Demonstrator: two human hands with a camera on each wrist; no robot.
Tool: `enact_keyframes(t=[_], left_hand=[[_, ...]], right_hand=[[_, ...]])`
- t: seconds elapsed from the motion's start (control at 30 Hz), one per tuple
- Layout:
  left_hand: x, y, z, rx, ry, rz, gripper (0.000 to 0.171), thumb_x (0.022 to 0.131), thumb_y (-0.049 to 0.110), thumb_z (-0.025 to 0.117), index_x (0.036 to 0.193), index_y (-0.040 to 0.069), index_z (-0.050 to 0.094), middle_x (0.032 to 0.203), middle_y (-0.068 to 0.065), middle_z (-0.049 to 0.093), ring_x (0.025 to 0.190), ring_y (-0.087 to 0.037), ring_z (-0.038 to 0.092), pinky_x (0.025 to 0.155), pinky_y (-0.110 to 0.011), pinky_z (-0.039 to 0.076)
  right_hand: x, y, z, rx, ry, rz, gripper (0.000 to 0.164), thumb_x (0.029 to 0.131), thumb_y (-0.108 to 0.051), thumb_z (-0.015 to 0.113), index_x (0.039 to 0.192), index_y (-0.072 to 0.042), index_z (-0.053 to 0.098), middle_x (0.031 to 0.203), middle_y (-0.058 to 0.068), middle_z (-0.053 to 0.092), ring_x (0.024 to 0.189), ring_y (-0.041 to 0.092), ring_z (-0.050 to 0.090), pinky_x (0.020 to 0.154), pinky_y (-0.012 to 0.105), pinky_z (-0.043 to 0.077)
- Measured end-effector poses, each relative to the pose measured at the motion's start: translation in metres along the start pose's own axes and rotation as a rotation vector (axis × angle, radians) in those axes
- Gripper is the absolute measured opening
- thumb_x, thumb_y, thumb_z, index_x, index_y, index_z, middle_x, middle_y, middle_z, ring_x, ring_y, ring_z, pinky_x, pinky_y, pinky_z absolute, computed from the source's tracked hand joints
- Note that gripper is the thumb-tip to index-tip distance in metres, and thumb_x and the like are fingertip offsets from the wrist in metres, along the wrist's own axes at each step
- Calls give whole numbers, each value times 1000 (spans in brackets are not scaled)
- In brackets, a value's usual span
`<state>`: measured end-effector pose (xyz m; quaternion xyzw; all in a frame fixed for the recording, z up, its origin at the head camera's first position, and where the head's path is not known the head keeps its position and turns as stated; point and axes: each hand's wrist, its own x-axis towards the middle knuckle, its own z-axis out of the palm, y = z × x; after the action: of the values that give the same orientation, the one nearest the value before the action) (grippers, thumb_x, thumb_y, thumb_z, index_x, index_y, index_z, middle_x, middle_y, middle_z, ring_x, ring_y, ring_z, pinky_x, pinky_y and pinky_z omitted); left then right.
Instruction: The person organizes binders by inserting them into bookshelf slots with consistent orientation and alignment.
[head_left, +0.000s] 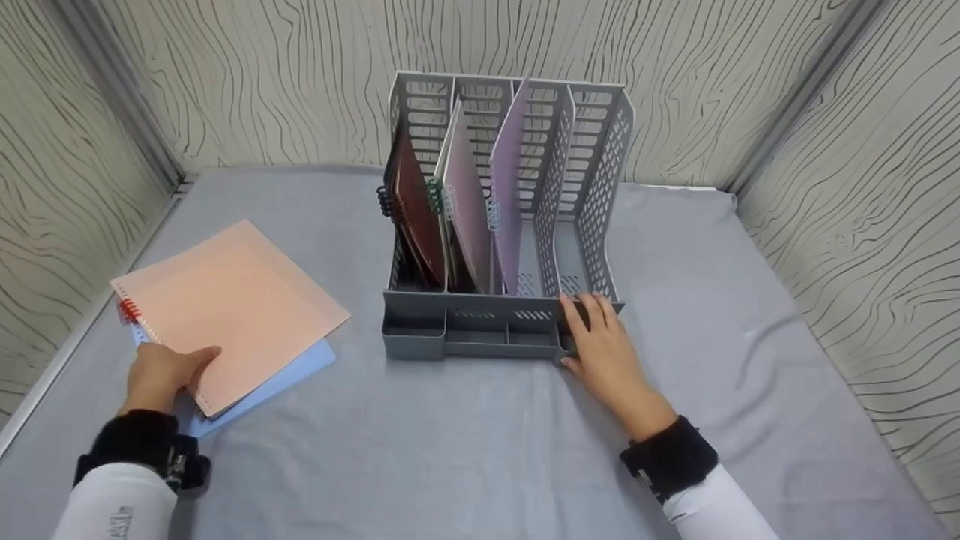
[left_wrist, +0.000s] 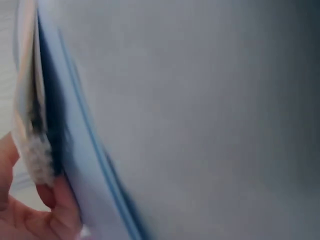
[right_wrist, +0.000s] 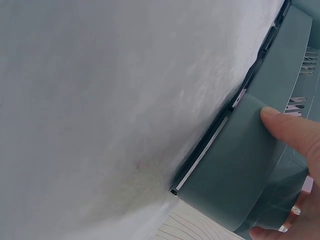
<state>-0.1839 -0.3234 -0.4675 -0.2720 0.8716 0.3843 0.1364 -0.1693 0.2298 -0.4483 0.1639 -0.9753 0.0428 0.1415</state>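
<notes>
At the left, my left hand (head_left: 159,373) pinches the near-left edge of a peach spiral notebook (head_left: 236,315), thumb on its cover and fingers beneath. In the left wrist view, a gap separates the lifted edge of that notebook from the blue notebook (left_wrist: 92,150) under it. A grey desk file organizer (head_left: 414,345) stands upright at the centre. My right hand (head_left: 607,352) grips its front right corner, thumb against the front wall and fingers over the small front tray. Close up, the right thumb (right_wrist: 287,127) presses that wall.
Dark red notebooks (head_left: 420,214) lean in the organizer's leftmost slot. A pale pink notebook (head_left: 466,202) and a purple notebook (head_left: 508,187) stand farther right. Grey cloth (head_left: 465,450) covers the table. Patterned panels (head_left: 277,82) enclose the back and sides.
</notes>
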Motion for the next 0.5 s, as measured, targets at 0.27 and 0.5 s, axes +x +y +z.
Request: enact_keyframes(t=[0.27,0.5], left_hand=[[9,-13,-10,-186,-55,-25,82,85,39,65,131,-17,28,103,-20,47,88,-28,48,70,-32,41],[11,-23,-27,-279,-151,-69,71,83,39,66,119,-14,36,84,-5,51,76,-17,50,65,-27,43]], right_hand=[[1,2,0,1,-2,15,95,66,-21,85,143,-4,33,138,23,34,129,41,27,99,54,32],[1,-1,3,8,-21,12,95,67,-22,84,144,-6,30,138,23,33,129,40,26,99,53,32]])
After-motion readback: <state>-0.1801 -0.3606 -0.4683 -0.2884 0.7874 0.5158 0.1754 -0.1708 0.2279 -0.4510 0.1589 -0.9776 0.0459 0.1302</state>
